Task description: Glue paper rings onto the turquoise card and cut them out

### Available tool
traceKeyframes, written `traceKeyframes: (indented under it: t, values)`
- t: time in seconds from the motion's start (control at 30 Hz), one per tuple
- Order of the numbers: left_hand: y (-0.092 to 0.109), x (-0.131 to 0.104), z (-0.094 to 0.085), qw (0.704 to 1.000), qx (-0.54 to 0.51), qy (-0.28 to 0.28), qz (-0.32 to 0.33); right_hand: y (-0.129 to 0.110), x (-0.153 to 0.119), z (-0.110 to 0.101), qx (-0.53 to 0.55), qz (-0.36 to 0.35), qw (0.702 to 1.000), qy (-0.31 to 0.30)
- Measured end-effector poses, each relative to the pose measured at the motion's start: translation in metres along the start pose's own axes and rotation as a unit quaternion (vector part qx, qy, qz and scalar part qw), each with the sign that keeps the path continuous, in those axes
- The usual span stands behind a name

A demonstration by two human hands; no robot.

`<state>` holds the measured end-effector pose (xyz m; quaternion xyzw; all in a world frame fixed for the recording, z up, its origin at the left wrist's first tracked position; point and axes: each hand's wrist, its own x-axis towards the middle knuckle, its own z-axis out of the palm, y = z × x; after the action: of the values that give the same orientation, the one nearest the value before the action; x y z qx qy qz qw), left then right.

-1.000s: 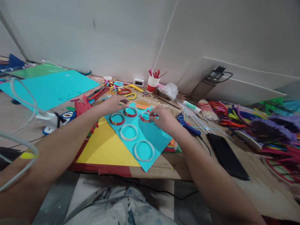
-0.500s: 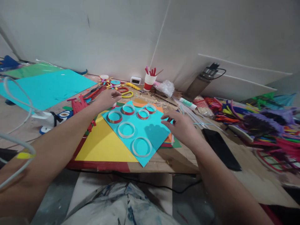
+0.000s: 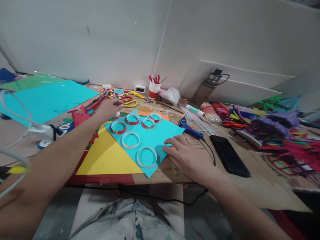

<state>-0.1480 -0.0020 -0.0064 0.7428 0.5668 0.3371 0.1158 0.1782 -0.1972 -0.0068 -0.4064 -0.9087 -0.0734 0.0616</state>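
My left hand point(image 3: 110, 108) hovers past the far left corner of a blue paper sheet point(image 3: 172, 130), fingers loosely bent and apart, with nothing visible in them. Just below its fingertips is a small white object point(image 3: 117, 114), partly hidden. My right hand point(image 3: 183, 155) is open over the sheet's right edge, fingers spread; whether they touch the paper I cannot tell. Several paper rings stand on the sheet: red-and-white ones such as this ring point(image 3: 118, 131) towards the back, and plain white ones, including the nearest ring point(image 3: 138, 160).
A blue glue gun point(image 3: 191, 130) with a black cord lies right of the sheet, beside a black phone point(image 3: 230, 156). Yellow paper point(image 3: 107, 160) lies underneath. Behind are scissors point(image 3: 131, 104), a paper cup point(image 3: 154, 90) and a bottle point(image 3: 203, 90). Pipe cleaners point(image 3: 250, 120) crowd the right.
My right hand has moved nearer to me and lower, onto the sheet's right edge, uncovering the glue gun. My left hand stays about where it was. The view has shifted slightly.
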Motion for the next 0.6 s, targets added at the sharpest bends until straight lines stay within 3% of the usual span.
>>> traceKeyframes:
  t: [0.47, 0.6]
  values:
    - [-0.001, -0.001, 0.001, 0.999, -0.041, 0.036, 0.001, -0.002, 0.006, -0.001, 0.039, 0.021, 0.999, -0.018]
    - [0.004, -0.001, -0.001, 0.999, -0.039, 0.029, -0.013, 0.009, 0.006, -0.010, 0.084, 0.055, 0.994, 0.035]
